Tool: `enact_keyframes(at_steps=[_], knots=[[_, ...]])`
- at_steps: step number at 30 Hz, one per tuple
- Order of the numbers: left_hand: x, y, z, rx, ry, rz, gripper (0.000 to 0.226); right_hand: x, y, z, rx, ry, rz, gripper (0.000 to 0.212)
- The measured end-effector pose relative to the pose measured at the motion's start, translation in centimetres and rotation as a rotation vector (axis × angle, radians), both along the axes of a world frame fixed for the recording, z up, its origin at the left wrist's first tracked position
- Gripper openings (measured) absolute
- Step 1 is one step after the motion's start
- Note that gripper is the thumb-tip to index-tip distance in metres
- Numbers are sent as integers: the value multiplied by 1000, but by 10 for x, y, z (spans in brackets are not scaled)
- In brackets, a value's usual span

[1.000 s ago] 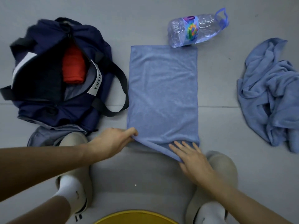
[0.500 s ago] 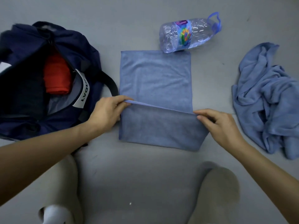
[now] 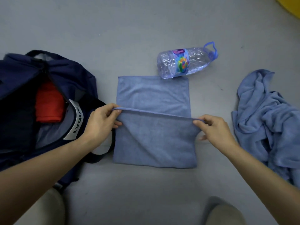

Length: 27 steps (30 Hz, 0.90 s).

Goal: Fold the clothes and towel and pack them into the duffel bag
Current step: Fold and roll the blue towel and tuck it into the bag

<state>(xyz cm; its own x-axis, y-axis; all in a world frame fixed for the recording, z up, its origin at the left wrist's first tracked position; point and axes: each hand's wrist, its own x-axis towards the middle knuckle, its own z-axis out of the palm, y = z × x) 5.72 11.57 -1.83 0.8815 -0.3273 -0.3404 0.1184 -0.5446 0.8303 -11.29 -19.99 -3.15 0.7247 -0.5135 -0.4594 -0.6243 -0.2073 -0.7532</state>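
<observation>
Left grip (image 3: pixel 100 122), right grip (image 3: pixel 215 129), pinching towel (image 3: pixel 154 142) (floor (image 3: pixel 146 192))

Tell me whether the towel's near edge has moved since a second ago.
Yes. The left hand and right hand have carried the near edge of the towel away from the person, toward the water bottle.

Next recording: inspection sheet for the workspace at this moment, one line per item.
Surface: grey floor, plain.
Job's things: blue towel flat, near edge lifted over its middle; navy duffel bag open, red folded item inside; crumpled blue cloth unfolded, at right.
Clutter: plastic bottle on its side at the blue towel's far edge.
Grippers: left hand and right hand each pinch a corner of the lifted edge.
Cables: nothing seen.
Surroundings: yellow object at top right corner.
</observation>
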Motion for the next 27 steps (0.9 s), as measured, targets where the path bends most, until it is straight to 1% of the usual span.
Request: enact_keyframes(at_steps=[1, 2, 3, 6, 9, 11, 12, 13, 14, 16, 18, 20, 21, 24, 27], knots=[[7, -3, 1, -10, -10, 11, 20, 12, -3, 3, 79, -49, -66, 13], [16, -6, 2, -13, -24, 21, 20, 26, -6, 5, 104, -84, -99, 13], [25, -11, 4, -13, -44, 30, 20, 42, -10, 5, 91, -113, -113, 13], [64, -34, 4, -7, -106, 59, 18, 95, -28, 3, -69, -165, -100, 14], [101, -61, 0, 14, -93, 77, 18, 140, -40, 0, -96, -168, -143, 5], [109, -70, -9, 135, -65, 56, 35, 150, -36, -6, -217, -82, -31, 46], [103, -70, -14, 246, -107, 6, 43, 146, -30, -10, -289, -56, 31, 60], [89, -69, -20, 343, -198, -72, 46, 135, -21, -14, -361, -42, 97, 66], [70, -65, -27, 390, -309, -180, 47, 119, -9, -20, -421, -33, 180, 66], [22, -54, -45, 385, -519, -452, 51, 73, 19, -34, -511, 0, 384, 60], [-21, -33, -71, 423, -636, -666, 58, 21, 45, -52, -619, -10, 625, 63], [-53, -4, -90, 557, -620, -750, 61, -21, 57, -70, -755, -6, 835, 72], [-65, 11, -94, 629, -599, -753, 63, -36, 58, -75, -806, 13, 885, 73], [-84, 38, -100, 749, -595, -735, 65, -60, 57, -79, -874, 49, 888, 71], [-90, 46, -96, 769, -591, -802, 67, -79, 56, -75, -893, 72, 909, 68]])
